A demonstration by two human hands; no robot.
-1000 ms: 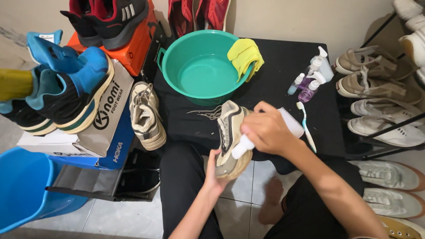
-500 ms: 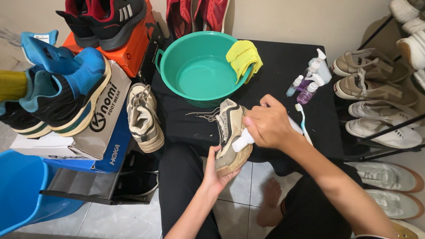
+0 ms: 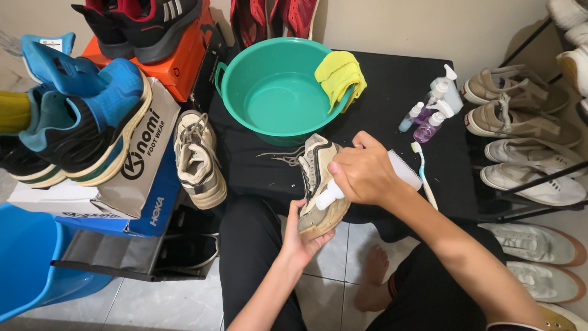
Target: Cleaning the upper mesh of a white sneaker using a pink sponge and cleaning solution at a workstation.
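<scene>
My left hand (image 3: 303, 236) grips the heel end of a worn beige sneaker (image 3: 315, 184), holding it up in front of me over the edge of a black table (image 3: 392, 92). My right hand (image 3: 364, 175) is wrapped around a white brush (image 3: 367, 178), whose white end presses against the side of the sneaker. The bristled end sticks out to the right of my fist. The sneaker's loose laces trail onto the table toward a green basin (image 3: 275, 92).
A yellow cloth (image 3: 340, 76) hangs on the basin's rim. Small spray bottles (image 3: 432, 110) and a toothbrush (image 3: 422, 175) lie right of the sneaker. Its mate (image 3: 196, 159) rests on shoe boxes (image 3: 141, 159) at left. Shoe racks (image 3: 527, 153) fill the right; a blue bucket (image 3: 30, 257) stands lower left.
My right hand with the brush has slid a little toward the sneaker's toe and back across its side. The sneaker has stayed in my left hand's grip.
</scene>
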